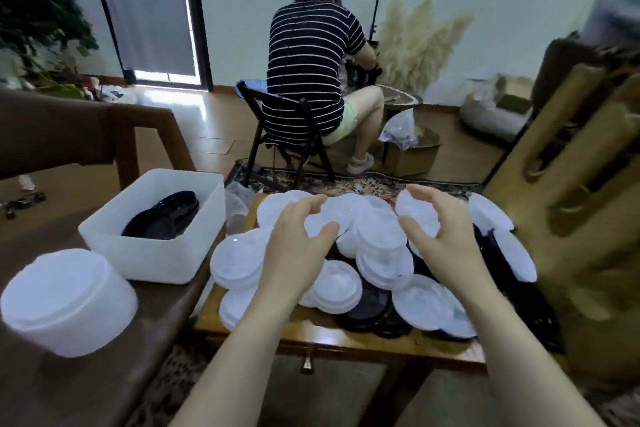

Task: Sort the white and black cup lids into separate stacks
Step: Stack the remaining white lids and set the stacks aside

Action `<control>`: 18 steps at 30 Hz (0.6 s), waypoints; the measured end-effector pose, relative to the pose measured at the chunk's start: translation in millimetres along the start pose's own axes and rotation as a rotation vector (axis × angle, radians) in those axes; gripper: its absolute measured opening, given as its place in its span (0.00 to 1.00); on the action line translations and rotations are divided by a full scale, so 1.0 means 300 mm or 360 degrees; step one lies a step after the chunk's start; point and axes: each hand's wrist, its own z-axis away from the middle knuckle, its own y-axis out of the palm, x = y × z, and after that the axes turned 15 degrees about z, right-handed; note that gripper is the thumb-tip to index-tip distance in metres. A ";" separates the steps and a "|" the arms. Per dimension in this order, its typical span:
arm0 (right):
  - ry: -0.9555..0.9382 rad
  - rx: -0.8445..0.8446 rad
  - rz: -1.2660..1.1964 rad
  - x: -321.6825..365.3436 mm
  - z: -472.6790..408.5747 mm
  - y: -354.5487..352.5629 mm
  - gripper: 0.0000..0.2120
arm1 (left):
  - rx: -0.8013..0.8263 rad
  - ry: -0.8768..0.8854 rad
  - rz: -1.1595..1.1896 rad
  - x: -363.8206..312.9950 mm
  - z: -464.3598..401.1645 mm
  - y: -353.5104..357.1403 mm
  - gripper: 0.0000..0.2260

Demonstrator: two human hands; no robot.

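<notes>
A heap of white lids [381,253] and black lids [369,305] covers a small wooden table [311,333]. My right hand [440,232] holds one white lid [415,213] upright between thumb and fingers above the heap. My left hand [298,236] grips another white lid [323,224] at the heap's far left part. A white tub [162,253] on the left holds several black lids [166,218]. A stack of white lids [65,298] stands at the near left.
A person in a striped shirt [308,69] sits on a folding chair beyond the table, back turned. A wooden chair [571,166] stands close on the right. A brown seat carries the tub and the white stack. A cardboard box [412,152] lies on the floor.
</notes>
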 end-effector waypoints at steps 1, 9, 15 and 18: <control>0.0065 0.0018 0.0004 -0.033 -0.011 -0.014 0.18 | 0.0034 -0.0011 -0.0034 0.008 -0.010 0.007 0.18; 0.0351 0.0111 -0.0098 -0.115 -0.006 0.027 0.21 | 0.0088 -0.0085 -0.0104 0.093 -0.055 0.038 0.17; 0.0185 0.0501 0.0424 -0.038 -0.043 0.155 0.47 | 0.0122 -0.0082 -0.0135 0.122 -0.077 0.039 0.17; 0.0187 0.0493 0.0523 -0.056 -0.049 0.176 0.50 | 0.0111 -0.0087 -0.0147 0.139 -0.090 0.038 0.16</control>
